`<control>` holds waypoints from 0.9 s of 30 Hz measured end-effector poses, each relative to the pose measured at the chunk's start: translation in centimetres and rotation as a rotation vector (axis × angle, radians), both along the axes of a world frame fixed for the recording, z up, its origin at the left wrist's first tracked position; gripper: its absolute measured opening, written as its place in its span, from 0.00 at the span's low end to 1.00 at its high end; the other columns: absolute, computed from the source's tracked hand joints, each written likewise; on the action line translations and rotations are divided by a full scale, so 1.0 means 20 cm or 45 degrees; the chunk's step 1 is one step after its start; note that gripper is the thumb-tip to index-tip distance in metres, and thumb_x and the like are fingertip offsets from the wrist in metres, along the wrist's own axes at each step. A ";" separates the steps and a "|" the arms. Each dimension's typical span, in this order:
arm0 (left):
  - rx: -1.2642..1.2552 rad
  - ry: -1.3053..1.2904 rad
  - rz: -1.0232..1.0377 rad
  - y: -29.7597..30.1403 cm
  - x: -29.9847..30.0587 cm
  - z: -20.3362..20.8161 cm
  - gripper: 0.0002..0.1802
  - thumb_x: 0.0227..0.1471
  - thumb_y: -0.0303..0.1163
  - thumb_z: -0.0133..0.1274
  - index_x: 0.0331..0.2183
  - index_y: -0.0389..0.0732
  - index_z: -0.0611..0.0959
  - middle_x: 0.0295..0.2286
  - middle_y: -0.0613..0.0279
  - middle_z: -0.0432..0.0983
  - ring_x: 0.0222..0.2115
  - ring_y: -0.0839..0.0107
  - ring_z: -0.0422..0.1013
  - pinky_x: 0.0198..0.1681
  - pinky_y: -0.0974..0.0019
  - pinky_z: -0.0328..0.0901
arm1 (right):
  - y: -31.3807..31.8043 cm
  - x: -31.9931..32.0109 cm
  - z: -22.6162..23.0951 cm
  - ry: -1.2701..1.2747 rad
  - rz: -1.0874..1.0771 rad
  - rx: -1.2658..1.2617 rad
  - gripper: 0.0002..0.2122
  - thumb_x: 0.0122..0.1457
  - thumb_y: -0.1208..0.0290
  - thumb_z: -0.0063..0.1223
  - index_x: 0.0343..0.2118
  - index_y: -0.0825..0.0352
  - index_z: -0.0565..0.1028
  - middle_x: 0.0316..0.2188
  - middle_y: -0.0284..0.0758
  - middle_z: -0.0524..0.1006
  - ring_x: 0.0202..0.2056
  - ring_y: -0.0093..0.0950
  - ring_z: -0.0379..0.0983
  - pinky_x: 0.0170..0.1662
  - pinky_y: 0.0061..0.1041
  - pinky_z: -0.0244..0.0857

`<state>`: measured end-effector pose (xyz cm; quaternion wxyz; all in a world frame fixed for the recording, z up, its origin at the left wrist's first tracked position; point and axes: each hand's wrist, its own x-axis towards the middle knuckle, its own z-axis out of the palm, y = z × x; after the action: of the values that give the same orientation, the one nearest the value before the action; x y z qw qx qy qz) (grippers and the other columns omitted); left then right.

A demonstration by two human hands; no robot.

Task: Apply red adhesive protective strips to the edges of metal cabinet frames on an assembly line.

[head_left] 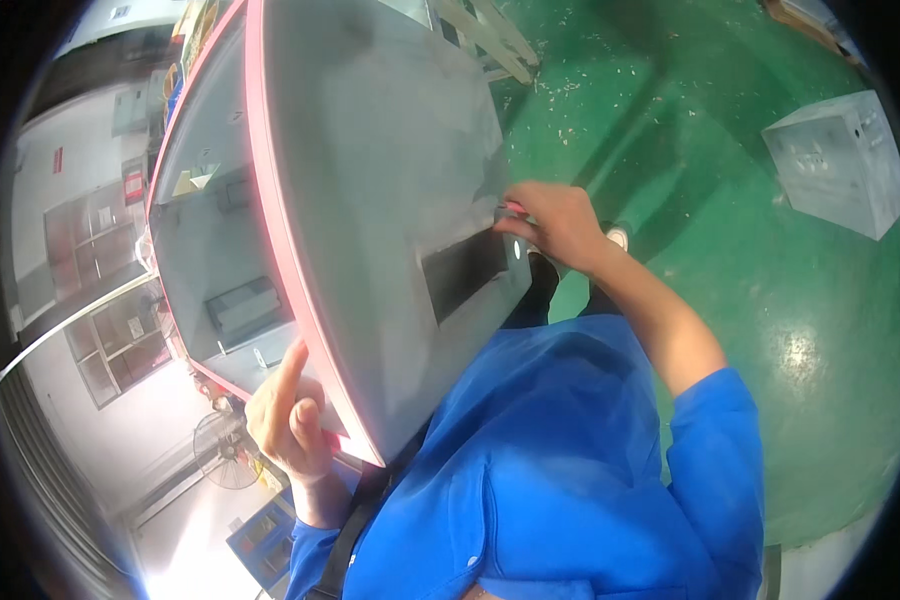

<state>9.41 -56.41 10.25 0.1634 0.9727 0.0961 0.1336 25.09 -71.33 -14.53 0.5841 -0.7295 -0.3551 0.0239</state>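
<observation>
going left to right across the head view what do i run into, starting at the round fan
Round fan → the person's left hand → dark rectangular opening → the person's right hand → grey box.

Strong lower-left glare, bent edges

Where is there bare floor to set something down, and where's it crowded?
Bare green floor lies between the gray box and blue right sleeve. It is crowded beside the pink-edged cabinet, around the right hand and shoe.
</observation>
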 end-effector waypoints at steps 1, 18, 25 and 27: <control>-0.008 -0.015 -0.008 0.00 0.01 0.00 0.27 0.53 0.44 0.40 0.38 0.27 0.76 0.09 0.67 0.60 0.11 0.77 0.59 0.17 0.73 0.53 | -0.01 -0.01 0.00 0.057 0.012 -0.010 0.09 0.46 0.68 0.57 0.30 0.63 0.71 0.22 0.34 0.72 0.23 0.33 0.70 0.25 0.24 0.63; 0.144 0.013 0.029 0.07 -0.10 -0.01 0.25 0.45 0.42 0.43 0.34 0.26 0.76 0.11 0.61 0.64 0.12 0.72 0.57 0.17 0.69 0.51 | -0.18 -0.23 0.14 0.648 0.264 -0.413 0.09 0.52 0.68 0.47 0.33 0.65 0.67 0.23 0.40 0.71 0.27 0.38 0.70 0.28 0.34 0.64; 0.214 -0.039 -0.135 0.12 -0.12 -0.03 0.25 0.45 0.41 0.42 0.34 0.26 0.75 0.12 0.60 0.66 0.12 0.70 0.60 0.17 0.69 0.54 | -0.17 -0.17 0.07 0.269 0.703 -0.715 0.07 0.48 0.75 0.44 0.32 0.66 0.65 0.22 0.38 0.70 0.21 0.38 0.70 0.20 0.35 0.64; 0.126 0.109 -0.074 0.07 -0.02 0.04 0.25 0.46 0.42 0.42 0.35 0.26 0.75 0.12 0.60 0.67 0.12 0.69 0.61 0.17 0.68 0.54 | -0.18 -0.15 0.16 0.292 0.734 -0.633 0.06 0.49 0.75 0.43 0.30 0.67 0.65 0.21 0.38 0.70 0.20 0.38 0.70 0.20 0.35 0.64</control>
<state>8.93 -55.04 11.14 0.1147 0.9869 0.0679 0.0914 22.07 -74.99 -11.36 0.3950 -0.7117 -0.4611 0.3533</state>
